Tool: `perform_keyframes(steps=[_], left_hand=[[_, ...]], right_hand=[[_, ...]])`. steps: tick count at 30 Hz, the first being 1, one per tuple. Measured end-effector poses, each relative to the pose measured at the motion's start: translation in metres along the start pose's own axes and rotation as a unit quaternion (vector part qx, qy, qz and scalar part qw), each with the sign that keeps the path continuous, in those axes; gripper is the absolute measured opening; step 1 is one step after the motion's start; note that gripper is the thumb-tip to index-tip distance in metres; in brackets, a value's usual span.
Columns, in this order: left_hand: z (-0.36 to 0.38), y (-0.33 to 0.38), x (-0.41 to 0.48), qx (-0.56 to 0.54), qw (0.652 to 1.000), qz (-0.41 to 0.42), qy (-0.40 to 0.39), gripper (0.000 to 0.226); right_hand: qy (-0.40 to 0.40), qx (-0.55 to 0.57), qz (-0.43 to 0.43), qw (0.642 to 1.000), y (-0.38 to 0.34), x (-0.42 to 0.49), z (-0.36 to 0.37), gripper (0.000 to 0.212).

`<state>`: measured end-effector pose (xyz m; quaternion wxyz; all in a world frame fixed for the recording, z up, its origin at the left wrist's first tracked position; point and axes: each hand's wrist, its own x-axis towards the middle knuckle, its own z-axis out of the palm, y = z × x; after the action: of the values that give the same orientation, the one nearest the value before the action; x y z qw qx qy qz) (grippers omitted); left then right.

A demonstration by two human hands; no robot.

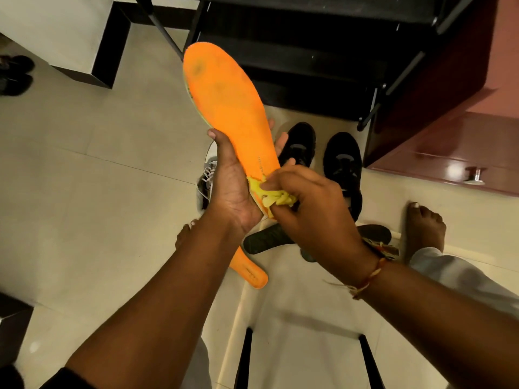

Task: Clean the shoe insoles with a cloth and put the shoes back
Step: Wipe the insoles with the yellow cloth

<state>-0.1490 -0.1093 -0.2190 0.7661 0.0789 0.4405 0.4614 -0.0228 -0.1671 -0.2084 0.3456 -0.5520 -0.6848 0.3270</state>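
Head view: you are wiping the heel end of an orange insole held up over the floor.

Your left hand (pixel 231 186) curls fingers and thumb round the narrow waist of the orange insole (pixel 224 94), with its top face turned toward you and its toe pointing away. That leaves the smudged forefoot bare for the cloth. Your right hand (pixel 309 203) pinches a bunched yellow cloth (pixel 276 197) against the heel end, just beside your left palm; the bunching probably gives a firm pad to rub with. A 2nd orange insole (pixel 250 270) and a dark insole (pixel 266 240) lie on the floor (pixel 98 178) near your feet, seemingly in reach for their turn. 2 black shoes (pixel 342 161) stand in front of the shoe rack (pixel 309 51), and a grey-white shoe (pixel 206 178) sits behind your left hand, likely awaiting insoles.
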Motion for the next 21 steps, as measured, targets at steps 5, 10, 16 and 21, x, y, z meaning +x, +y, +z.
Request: perform_keyframes(steps=[5,10,16,21], left_hand=[[0.006,-0.020,-0.008,0.005,0.997,-0.073,-0.037,0.094],[0.011,-0.040,-0.012,0.043,0.989,-0.125,-0.073,0.085],[0.009,-0.033,-0.011,0.030,0.990,-0.130,-0.046,0.083],[0.013,-0.033,-0.015,0.104,0.984,-0.132,-0.055,0.071]], right_hand=[[0.013,-0.074,-0.043,0.996,0.008,0.012,-0.015,0.028],[0.071,-0.127,0.034,0.989,0.030,0.032,-0.043,0.026],[0.052,-0.014,0.057,0.997,0.007,0.016,-0.019,0.030],[0.054,-0.079,0.052,0.994,0.026,0.029,-0.035,0.028]])
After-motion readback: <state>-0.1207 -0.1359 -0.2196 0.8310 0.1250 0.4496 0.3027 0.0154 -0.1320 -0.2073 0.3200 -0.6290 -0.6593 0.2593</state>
